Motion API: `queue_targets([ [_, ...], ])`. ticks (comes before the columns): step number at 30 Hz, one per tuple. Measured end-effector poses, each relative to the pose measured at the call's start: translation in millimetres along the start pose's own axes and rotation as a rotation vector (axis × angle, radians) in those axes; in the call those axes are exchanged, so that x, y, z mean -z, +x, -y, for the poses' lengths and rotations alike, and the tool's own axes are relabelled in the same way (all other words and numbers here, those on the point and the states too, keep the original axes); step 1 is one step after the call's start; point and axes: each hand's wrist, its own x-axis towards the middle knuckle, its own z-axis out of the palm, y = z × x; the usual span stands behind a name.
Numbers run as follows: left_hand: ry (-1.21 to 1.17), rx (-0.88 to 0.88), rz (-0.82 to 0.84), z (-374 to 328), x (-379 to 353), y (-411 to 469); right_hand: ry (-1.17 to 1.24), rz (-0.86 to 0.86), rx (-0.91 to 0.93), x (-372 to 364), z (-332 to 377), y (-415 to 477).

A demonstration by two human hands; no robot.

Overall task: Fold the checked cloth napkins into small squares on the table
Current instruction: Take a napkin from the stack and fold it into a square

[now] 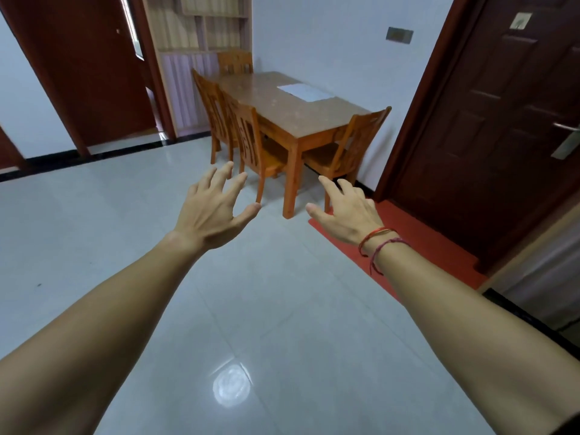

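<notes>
Two hands reach forward over the tiled floor [157, 246], both holding nothing. The left hand [208, 211] is at 9 o'clock of the picture's middle, fingers spread and nearly straight. The right hand [345, 211] is at 3 o'clock, fingers loose and slightly bent, with two thread bracelets [379, 241] on its wrist.

One wooden table [282, 114] stands at 12 o'clock, well apart from the hands. Four chairs [251, 142] surround it: two on its 9 o'clock side, one at the far end, one at the near end.

One pale sheet [306, 92] lies flat on the table top, toward its far 1 o'clock part. No checks can be made out, so I cannot tell whether it is a napkin. Its long axis follows the table's length, from 10 o'clock to 4 o'clock.

One red mat [417, 243] lies at 4 o'clock before one dark door [502, 120]
</notes>
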Motion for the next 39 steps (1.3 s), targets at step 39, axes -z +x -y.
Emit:
queue_targets([
  [39,0.008,-0.036,0.043,243.3,-250.1,596.8,0.013,0.089,-0.069,-172.4,-31.7,639.5],
])
